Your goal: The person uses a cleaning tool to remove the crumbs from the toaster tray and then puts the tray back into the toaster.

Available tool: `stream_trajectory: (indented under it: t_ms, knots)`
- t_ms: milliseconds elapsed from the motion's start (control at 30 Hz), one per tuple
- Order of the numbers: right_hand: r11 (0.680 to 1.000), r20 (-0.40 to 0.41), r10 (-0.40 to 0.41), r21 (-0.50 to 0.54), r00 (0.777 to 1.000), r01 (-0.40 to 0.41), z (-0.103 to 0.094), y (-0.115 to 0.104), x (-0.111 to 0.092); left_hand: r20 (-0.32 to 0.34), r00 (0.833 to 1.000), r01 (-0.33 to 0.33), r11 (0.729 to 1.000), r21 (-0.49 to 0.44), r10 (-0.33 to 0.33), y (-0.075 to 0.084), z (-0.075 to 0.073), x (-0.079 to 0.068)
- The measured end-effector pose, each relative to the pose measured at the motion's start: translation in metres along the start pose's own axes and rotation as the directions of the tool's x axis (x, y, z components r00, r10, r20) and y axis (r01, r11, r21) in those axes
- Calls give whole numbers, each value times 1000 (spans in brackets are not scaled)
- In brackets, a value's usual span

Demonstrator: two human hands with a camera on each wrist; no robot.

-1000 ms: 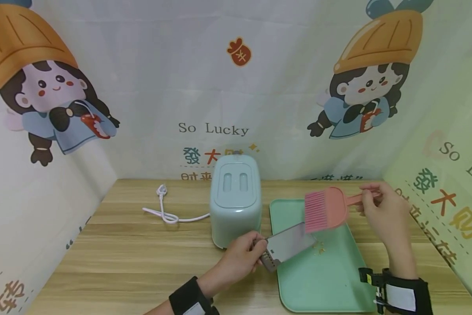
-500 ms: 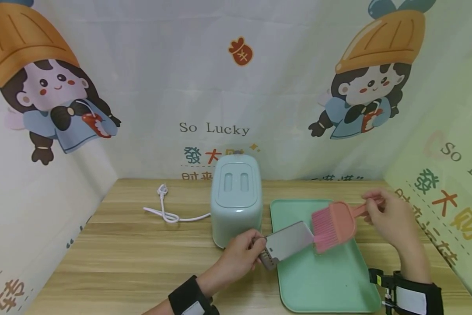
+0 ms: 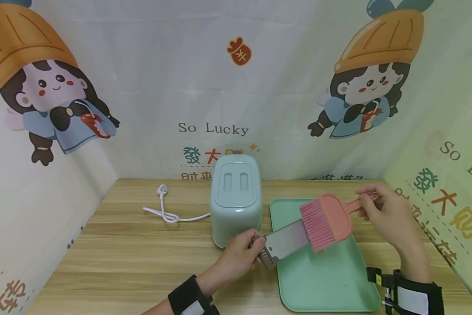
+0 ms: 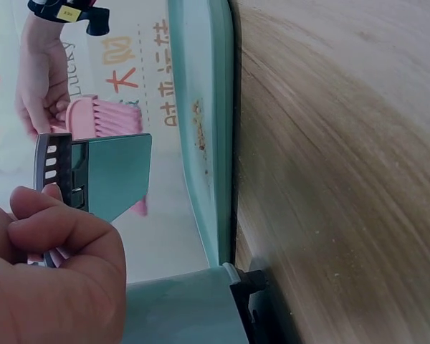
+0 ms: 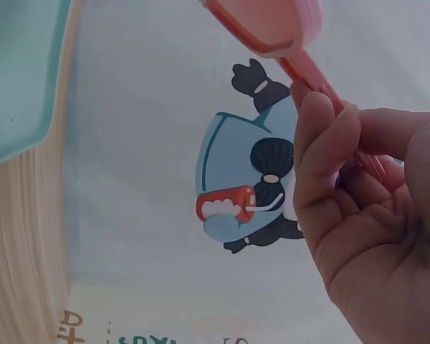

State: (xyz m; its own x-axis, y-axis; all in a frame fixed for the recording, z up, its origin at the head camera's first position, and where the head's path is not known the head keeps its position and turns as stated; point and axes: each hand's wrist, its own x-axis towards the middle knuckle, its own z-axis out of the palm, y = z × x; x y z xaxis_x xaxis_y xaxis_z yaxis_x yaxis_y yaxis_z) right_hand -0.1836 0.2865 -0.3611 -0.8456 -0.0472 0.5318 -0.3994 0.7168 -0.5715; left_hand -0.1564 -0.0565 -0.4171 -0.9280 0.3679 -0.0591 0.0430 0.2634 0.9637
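Observation:
My left hand (image 3: pixel 241 253) pinches the slotted grey handle of a flat metal crumb tray (image 3: pixel 286 239), which slants out over the green tray (image 3: pixel 326 288). My right hand (image 3: pixel 389 214) grips the handle of a pink brush (image 3: pixel 336 218). Its bristles overlap the far end of the crumb tray in the head view. In the left wrist view, brown crumbs (image 4: pixel 199 125) lie in the green tray below. The right wrist view shows thumb and fingers curled round the brush handle (image 5: pixel 312 75), with the bristles out of frame.
A pale green toaster (image 3: pixel 236 197) stands close behind my left hand. Its white cord (image 3: pixel 173 217) and plug lie on the wooden table (image 3: pixel 141 262) to the left. A printed cloth (image 3: pixel 283 87) hangs along the table's back and sides.
The brush swept right and toward me off the crumb tray's end, then came back left over it. My left hand and the crumb tray stayed nearly still.

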Motion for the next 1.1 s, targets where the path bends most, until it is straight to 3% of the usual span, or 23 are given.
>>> stream_trajectory:
  t_ms: [133, 300, 433, 567, 667, 767, 833, 933, 1100]
  knots:
    - [1000, 22, 5, -22, 1000, -4, 1, 1, 0, 0, 1000, 4, 1000, -1, -4, -1, -1, 0]
    - [995, -12, 36, -93, 999, -37, -4, 7, -4, -10, 1000, 10, 1000, -8, -10, -5, -1, 1]
    - [984, -72, 122, -123, 990, -131, -10, 12, -9, -8, 1000, 6, 1000, -2, -6, -7, -1, 0]
    - [958, -123, 283, -11, 951, -287, -20, 16, -12, 5, 1000, -3, 1000, 6, 3, -7, -2, -1]
    - [900, -68, 383, 252, 921, -356, -31, 23, -11, 14, 1000, -6, 1000, -2, 6, -6, -2, -2]
    - [769, 33, 394, 536, 919, -349, -41, 31, -11, 20, 1000, -10, 1000, 0, 10, -5, -3, -2]
    - [682, 77, 362, 657, 929, -321, -45, 36, -10, 22, 1000, -14, 1000, 6, 13, -4, -2, -1]
    - [650, 106, 319, 699, 942, -299, -50, 43, -9, 22, 1000, -15, 1000, 7, 15, -2, -2, -1]
    - [627, 92, 369, 710, 925, -321, -56, 53, -8, 19, 1000, -9, 1000, -4, 9, 0, -2, -2]
